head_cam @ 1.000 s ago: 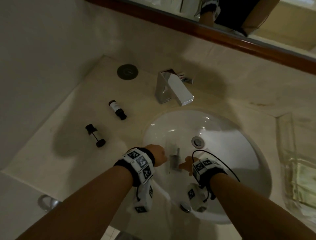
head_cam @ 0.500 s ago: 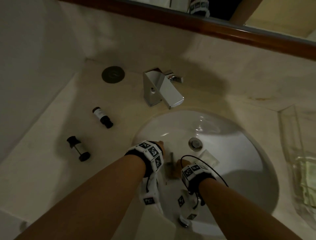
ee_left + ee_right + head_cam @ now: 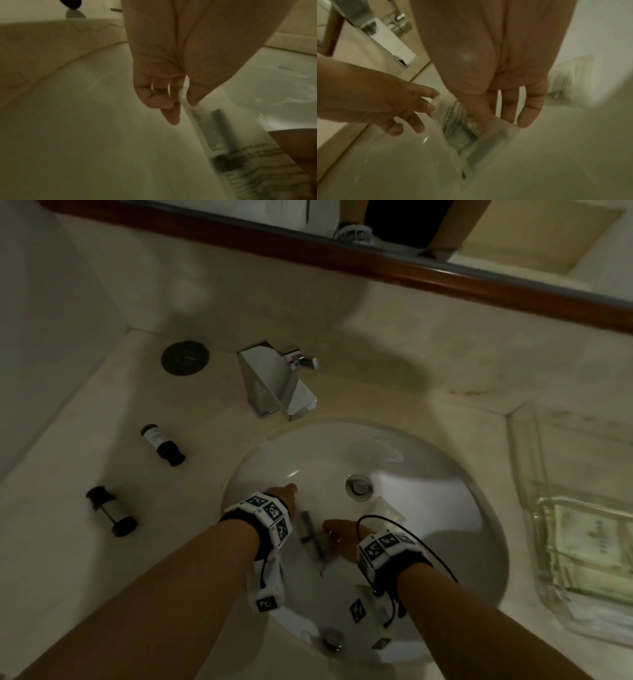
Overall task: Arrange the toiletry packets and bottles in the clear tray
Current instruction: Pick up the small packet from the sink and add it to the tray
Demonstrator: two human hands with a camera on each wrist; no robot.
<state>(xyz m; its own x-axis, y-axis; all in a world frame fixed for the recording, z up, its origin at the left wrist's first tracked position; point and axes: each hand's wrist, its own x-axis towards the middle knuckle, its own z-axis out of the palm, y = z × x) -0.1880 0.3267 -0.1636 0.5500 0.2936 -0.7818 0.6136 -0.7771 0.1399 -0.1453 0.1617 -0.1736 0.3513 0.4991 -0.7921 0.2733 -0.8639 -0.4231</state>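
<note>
In the white sink basin (image 3: 428,508) both hands meet on a clear toiletry packet (image 3: 310,530) with a dark slim item inside. My left hand (image 3: 284,494) pinches the packet (image 3: 240,142) at one edge between thumb and forefinger (image 3: 183,105). My right hand (image 3: 337,537) holds the other end of the packet (image 3: 458,129), thumb on top and fingers behind (image 3: 501,121). A second packet (image 3: 385,510) lies near the drain. Two small dark bottles (image 3: 162,445) (image 3: 111,515) lie on the counter to the left. The clear tray (image 3: 520,446) stands at the right, with greenish packets (image 3: 589,546) in it.
A chrome faucet (image 3: 277,381) overhangs the basin's far rim, and the drain plug (image 3: 358,487) sits mid-basin. A round dark cover (image 3: 185,357) is set in the counter's back left corner. A wood-framed mirror (image 3: 411,272) runs along the back wall.
The head view has tilted and moved closer. Both hands stay at the packet in the basin, the right one now further over it. The second packet by the drain has come into sight.
</note>
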